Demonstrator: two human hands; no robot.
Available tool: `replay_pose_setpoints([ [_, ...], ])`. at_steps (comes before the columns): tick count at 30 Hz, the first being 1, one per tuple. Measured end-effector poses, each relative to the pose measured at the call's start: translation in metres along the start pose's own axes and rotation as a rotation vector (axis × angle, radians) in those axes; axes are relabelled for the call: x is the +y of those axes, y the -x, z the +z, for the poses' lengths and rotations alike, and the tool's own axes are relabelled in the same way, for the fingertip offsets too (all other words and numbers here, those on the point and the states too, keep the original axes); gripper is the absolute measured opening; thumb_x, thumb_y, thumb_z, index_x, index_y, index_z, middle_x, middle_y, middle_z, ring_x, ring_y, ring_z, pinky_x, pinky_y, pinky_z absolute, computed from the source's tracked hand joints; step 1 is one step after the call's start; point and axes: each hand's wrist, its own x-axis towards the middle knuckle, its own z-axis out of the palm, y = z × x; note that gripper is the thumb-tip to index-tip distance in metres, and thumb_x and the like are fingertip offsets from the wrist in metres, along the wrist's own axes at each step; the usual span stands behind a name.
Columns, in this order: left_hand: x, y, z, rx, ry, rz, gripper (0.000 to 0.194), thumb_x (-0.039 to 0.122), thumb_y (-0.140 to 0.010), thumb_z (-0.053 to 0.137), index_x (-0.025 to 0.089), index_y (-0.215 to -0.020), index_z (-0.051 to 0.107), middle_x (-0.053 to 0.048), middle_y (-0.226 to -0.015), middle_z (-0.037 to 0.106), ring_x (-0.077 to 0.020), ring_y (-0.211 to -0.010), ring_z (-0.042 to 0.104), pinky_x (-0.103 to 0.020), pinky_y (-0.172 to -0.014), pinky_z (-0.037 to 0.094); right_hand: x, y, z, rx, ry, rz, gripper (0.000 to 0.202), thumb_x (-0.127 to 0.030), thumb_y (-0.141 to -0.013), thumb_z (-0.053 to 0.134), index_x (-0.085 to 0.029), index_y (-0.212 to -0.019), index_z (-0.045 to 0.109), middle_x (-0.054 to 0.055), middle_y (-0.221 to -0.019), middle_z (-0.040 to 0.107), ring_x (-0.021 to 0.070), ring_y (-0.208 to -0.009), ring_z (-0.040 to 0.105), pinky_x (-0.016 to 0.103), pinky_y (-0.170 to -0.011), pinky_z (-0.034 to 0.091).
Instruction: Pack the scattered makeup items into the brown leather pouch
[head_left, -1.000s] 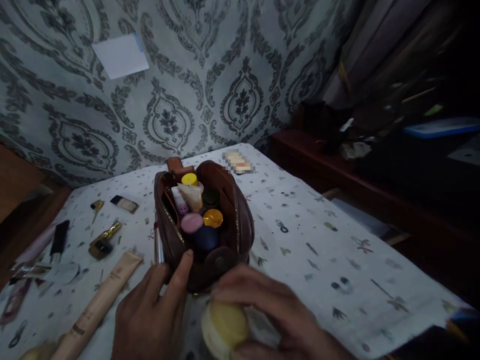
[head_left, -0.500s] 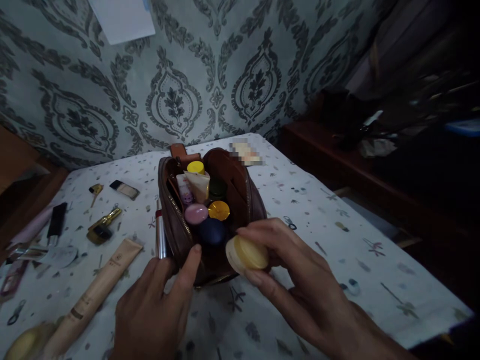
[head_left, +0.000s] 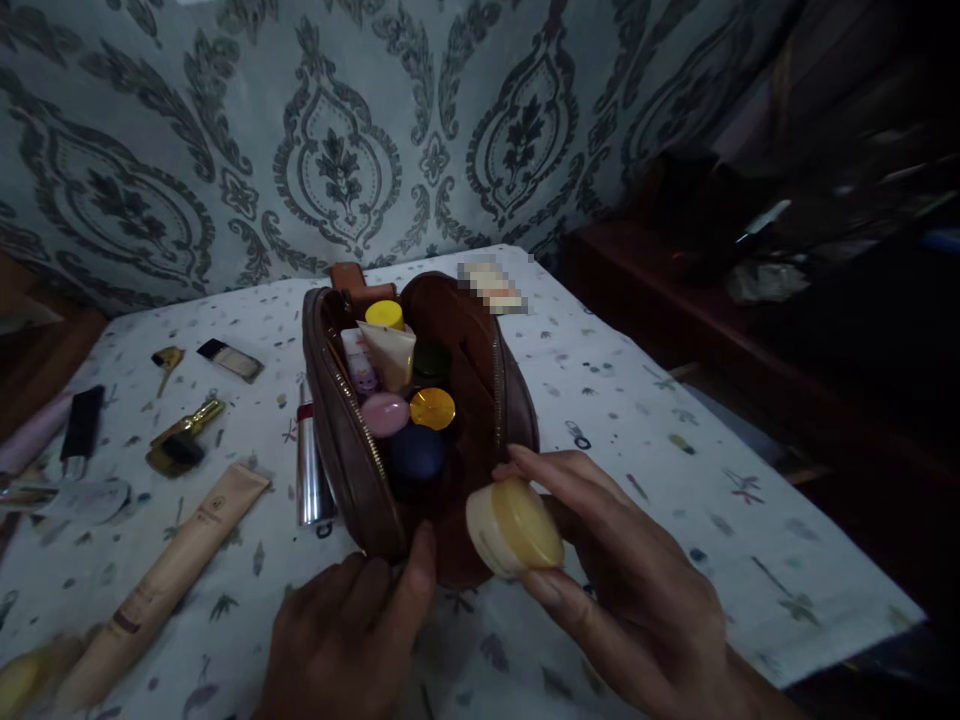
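Observation:
A small cream jar with a yellow lid is pinched between the fingers and thumb of my right hand, tilted over the near right side of the brown cosmetic bag. The bag stands unzipped, its mouth spread wide. My left hand grips the bag's near rim, thumb inside and fingers curled outside. Within the bag are a pink round lid, an amber lid, a dark blue round item, a cream tube, a purple-white tube and a yellow cap.
Left of the bag lie a silver tube, a long beige tube, a gold-capped bottle and a small foundation bottle. Another yellow-lidded item is at the lower left. A pixelated card rests behind the bag.
The jar has moved slightly right and down, away from the bag's contents. My left hand has shifted right along the near rim, and the bag's mouth is turned more toward me.

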Motion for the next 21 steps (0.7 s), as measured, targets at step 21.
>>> replay_pose_setpoints([
  [21, 0.003, 0.013, 0.007, 0.019, 0.040, -0.067, 0.037, 0.008, -0.096, 0.043, 0.016, -0.130, 0.055, 0.004, -0.066, 0.062, -0.0149, -0.055, 0.062, -0.028, -0.051, 0.049, -0.031, -0.102, -0.023, -0.480, 0.557, -0.172, 0.020, -0.027, -0.101, 0.053, -0.019, -0.119, 0.056, 0.005, -0.103, 0.062, 0.0139, -0.077, 0.060, 0.023, -0.062, 0.044],
])
